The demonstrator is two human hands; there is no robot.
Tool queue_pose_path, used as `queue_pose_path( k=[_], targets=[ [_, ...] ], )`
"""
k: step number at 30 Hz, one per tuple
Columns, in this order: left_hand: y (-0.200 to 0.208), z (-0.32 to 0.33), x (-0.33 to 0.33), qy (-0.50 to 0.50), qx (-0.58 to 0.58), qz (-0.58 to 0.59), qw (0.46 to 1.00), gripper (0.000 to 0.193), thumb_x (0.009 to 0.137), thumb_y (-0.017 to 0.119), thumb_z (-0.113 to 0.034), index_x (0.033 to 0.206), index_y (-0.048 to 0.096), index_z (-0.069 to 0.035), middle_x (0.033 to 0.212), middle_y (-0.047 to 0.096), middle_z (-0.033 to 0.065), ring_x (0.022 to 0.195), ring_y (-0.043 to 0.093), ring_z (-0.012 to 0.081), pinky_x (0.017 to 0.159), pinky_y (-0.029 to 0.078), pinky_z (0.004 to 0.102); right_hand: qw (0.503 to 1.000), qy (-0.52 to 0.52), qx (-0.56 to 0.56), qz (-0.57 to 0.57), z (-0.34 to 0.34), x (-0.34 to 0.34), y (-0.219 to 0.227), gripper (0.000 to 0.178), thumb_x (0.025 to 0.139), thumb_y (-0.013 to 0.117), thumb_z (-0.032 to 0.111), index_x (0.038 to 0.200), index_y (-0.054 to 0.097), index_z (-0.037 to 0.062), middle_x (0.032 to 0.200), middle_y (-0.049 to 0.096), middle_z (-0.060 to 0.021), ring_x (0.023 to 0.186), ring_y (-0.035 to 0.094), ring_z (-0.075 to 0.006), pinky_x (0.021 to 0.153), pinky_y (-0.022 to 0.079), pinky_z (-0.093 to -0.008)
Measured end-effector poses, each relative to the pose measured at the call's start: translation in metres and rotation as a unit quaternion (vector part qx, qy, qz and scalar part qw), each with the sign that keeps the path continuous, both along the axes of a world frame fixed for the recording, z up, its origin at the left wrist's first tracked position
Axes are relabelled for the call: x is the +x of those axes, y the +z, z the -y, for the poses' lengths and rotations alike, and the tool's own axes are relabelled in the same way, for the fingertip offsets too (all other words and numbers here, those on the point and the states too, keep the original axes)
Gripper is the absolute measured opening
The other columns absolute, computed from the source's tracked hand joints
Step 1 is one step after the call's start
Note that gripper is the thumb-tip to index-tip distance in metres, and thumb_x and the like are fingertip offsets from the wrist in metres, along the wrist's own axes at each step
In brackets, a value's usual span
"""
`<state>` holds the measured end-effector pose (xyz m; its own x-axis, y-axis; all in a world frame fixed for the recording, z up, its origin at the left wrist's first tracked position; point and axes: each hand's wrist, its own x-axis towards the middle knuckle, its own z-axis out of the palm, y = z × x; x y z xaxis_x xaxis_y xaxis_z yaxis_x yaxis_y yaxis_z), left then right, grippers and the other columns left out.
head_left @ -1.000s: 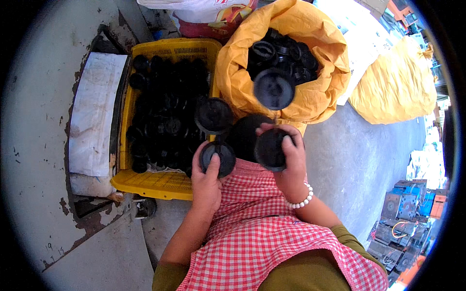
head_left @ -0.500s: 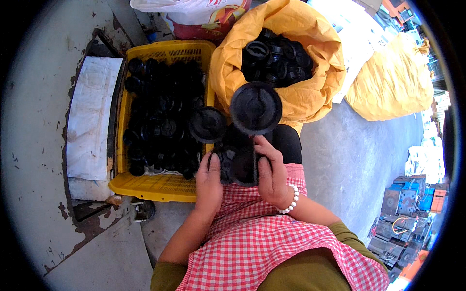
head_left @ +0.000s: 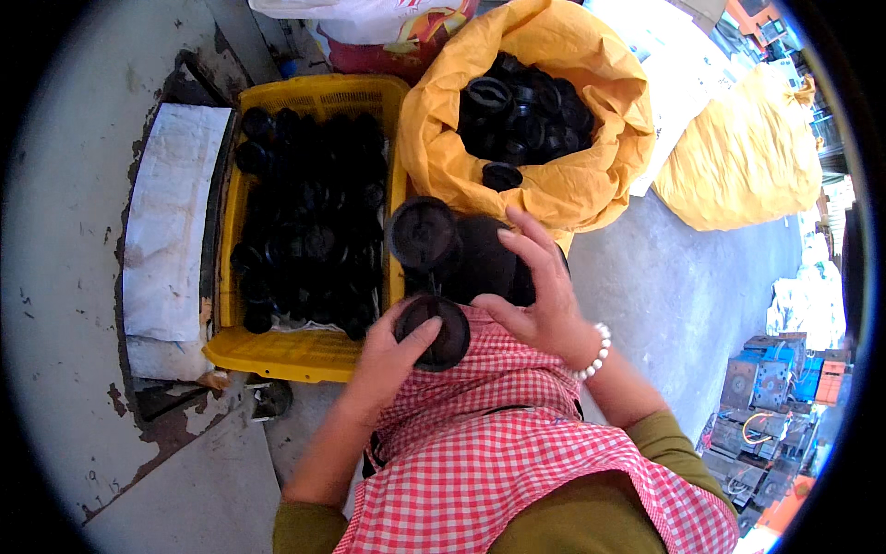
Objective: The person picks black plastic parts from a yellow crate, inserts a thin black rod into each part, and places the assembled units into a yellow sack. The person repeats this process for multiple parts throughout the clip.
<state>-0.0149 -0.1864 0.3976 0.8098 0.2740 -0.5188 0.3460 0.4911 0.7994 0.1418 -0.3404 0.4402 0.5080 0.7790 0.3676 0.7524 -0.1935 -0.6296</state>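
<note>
My left hand (head_left: 388,355) grips a black round plastic part (head_left: 436,332) just above my lap. A second black disc (head_left: 423,233) stands right above it, at the yellow crate's near corner. My right hand (head_left: 540,291) hovers with fingers spread over a dark heap (head_left: 489,263) on my lap and holds nothing. Straight ahead, an open yellow sack (head_left: 544,185) is filled with more black round parts (head_left: 521,115). To its left, a yellow plastic crate (head_left: 277,351) holds several of the same black parts (head_left: 309,231). I wear a red-and-white checked apron (head_left: 489,452).
A white folded sack (head_left: 171,222) lies left of the crate on a worn concrete floor. Another full yellow sack (head_left: 748,157) sits at the right. A white-and-red printed bag (head_left: 369,23) stands behind the crate. Machine parts (head_left: 766,397) are stacked at the far right.
My right hand held a black disc raised in front of the sack; now it is lower, open and without it. My left hand has kept its black part near my lap.
</note>
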Motion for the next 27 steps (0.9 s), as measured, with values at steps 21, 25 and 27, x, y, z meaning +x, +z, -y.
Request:
queue_pose_path(
  k=[21, 25, 27],
  targets=[
    [0.018, -0.051, 0.016, -0.112, 0.648, 0.271, 0.703, 0.064, 0.063, 0.075, -0.005, 0.123, 0.052, -0.003, 0.116, 0.06, 0.021, 0.107, 0.06, 0.0357, 0.096, 0.047, 0.042, 0.839, 0.088, -0.217, -0.49, -0.002, 0.031, 0.021, 0.057, 0.075, 0.077, 0.032, 0.116, 0.054, -0.0004, 0.1, 0.059, -0.0042, 0.094, 0.055, -0.0128, 0.088, 0.044, -0.0296],
    [0.023, -0.075, 0.017, 0.014, 0.572, 0.089, 0.815, 0.053, 0.071, 0.071, -0.002, 0.121, 0.052, -0.002, 0.114, 0.062, 0.0182, 0.108, 0.061, 0.0321, 0.096, 0.047, 0.0391, 0.757, 0.123, -0.116, -0.631, 0.022, 0.025, 0.018, 0.06, 0.078, 0.076, 0.03, 0.121, 0.051, -0.0024, 0.107, 0.059, -0.0041, 0.101, 0.053, -0.0105, 0.092, 0.043, -0.0271],
    [0.014, -0.067, 0.013, 0.026, 0.305, 0.101, 0.947, 0.052, 0.076, 0.07, -0.005, 0.124, 0.052, 0.0, 0.121, 0.061, 0.0157, 0.109, 0.061, 0.0262, 0.096, 0.046, 0.0366, 0.8, 0.059, -0.105, -0.588, 0.02, 0.02, 0.022, 0.061, 0.079, 0.076, 0.028, 0.124, 0.048, -0.0017, 0.107, 0.059, -0.0049, 0.101, 0.053, -0.0106, 0.092, 0.043, -0.0269]
  ],
)
